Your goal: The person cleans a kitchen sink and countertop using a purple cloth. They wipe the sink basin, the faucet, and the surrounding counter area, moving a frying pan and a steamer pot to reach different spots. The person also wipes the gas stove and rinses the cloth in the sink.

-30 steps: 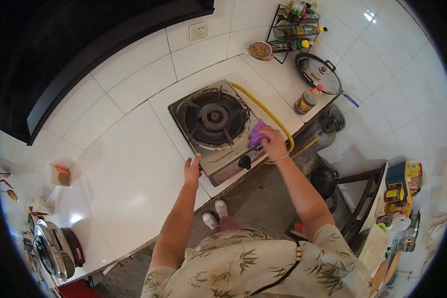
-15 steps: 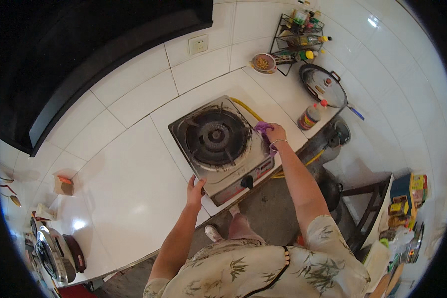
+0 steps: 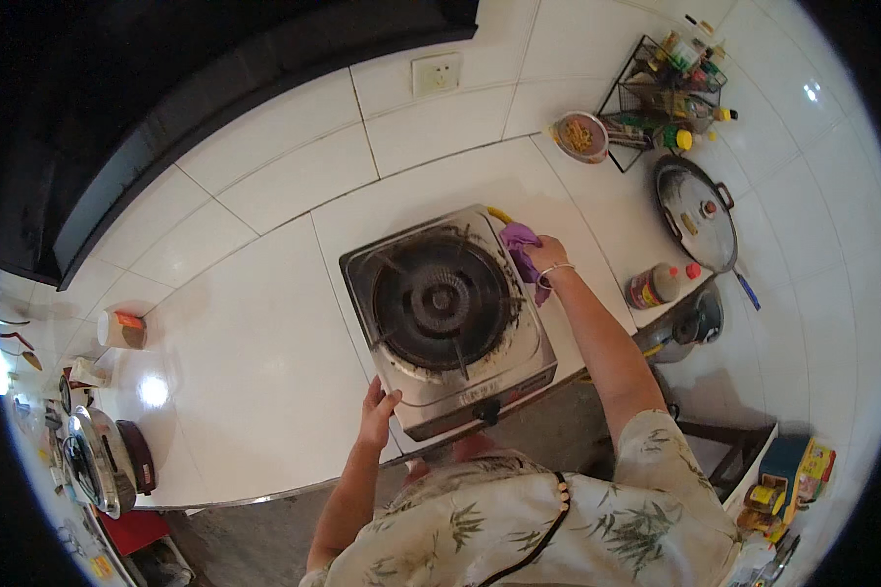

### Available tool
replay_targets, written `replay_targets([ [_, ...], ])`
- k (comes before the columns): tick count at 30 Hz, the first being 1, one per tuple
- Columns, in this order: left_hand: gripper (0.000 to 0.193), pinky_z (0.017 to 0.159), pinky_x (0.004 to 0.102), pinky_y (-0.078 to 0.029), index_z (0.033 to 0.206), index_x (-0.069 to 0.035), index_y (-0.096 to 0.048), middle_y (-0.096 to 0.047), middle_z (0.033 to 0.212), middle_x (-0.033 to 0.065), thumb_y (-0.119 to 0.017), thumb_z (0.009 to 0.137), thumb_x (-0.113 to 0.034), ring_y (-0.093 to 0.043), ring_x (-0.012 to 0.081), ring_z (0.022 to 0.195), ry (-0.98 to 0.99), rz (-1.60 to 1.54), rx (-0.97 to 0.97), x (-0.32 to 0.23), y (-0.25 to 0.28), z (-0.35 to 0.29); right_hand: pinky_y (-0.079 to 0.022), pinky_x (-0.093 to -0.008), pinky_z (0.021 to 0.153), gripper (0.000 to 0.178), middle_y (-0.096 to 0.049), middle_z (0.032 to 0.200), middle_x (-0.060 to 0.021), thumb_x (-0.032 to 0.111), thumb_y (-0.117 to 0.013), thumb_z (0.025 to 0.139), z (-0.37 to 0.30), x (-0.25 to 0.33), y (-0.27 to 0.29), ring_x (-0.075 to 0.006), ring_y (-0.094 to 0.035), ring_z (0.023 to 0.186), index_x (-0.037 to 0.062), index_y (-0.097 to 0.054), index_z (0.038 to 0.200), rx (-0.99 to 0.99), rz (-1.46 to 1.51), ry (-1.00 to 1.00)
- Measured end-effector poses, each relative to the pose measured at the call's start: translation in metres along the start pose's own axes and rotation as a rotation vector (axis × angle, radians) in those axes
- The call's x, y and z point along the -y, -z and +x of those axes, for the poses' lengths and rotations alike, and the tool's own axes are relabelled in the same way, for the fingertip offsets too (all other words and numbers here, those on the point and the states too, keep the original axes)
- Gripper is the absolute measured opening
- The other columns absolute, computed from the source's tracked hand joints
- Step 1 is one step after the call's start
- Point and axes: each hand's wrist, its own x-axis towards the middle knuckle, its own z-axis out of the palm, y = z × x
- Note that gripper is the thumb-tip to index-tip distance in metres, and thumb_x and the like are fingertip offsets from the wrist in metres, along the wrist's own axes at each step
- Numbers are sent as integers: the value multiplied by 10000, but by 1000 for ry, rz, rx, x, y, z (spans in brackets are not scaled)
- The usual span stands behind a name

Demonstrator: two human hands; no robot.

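A single-burner gas stove (image 3: 507,364) with a black, soiled burner ring stands on the white tiled counter in front of me. My right hand (image 3: 546,256), a bracelet at its wrist, is closed round a crumpled purple cloth (image 3: 522,238) by the stove's right side, near its back corner. A yellow hose (image 3: 498,214) shows behind that corner. At the stove's left side, near the front, my left hand (image 3: 378,415) grips the edge with thumb and fingers. Its fingertips are partly hidden against the metal.
Right of the stove stand a sauce bottle (image 3: 653,287) with a red cap and a lidded pan (image 3: 697,210). A bowl of food (image 3: 579,136) and a bottle rack (image 3: 668,95) occupy the back corner. Far left are a steel pot (image 3: 108,460) and a tub (image 3: 122,331).
My view has shifted, so the stove looks larger and the knob on its front shows less. My right hand and the cloth are slightly farther back along the stove's side. My left hand stays at its left edge.
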Motion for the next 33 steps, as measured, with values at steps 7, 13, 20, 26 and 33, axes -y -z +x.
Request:
replay_targets([
  [7,696,1011,350,-331,1402,-17,-335,-502,1293,108,-620,803,-227,-452,217,1197,-15,-58,-4,-8,-7,-4,-395,-352,1008,468,-574,1211,-204,179,-605,817,41,44,-39,-312,-548,1134,72,-520,1265,29,-78,603],
  [13,686,1006,342,-337,1399,-30,-350,-521,1270,104,-617,796,-219,-466,202,1179,-38,-98,44,-2,-4,0,-460,-387,915,410,-610,1132,-193,159,-637,776,59,77,-25,-337,-581,1054,73,-570,1171,79,-136,273],
  [20,712,886,334,-406,1435,-80,-308,-580,1124,84,-624,819,-251,-522,172,1014,123,38,-52,-23,-8,-10,-467,-386,894,446,-619,1116,-159,117,-636,763,55,146,-27,-332,-593,1026,85,-522,1192,319,-390,610],
  [26,748,785,295,-421,1445,-82,-284,-589,1074,73,-646,824,-288,-520,147,949,98,73,-10,-25,-5,-9,-445,-384,937,322,-597,1156,-184,109,-539,810,45,198,-114,-326,-572,1077,89,-610,1123,515,-562,646],
  [33,879,914,382,-402,1457,-1,-179,-479,1286,160,-671,817,-349,-474,230,1130,163,131,0,-33,-4,-11,-463,-342,922,408,-618,1146,-134,65,-523,819,56,197,-105,-297,-589,1044,98,-551,1224,462,-67,644],
])
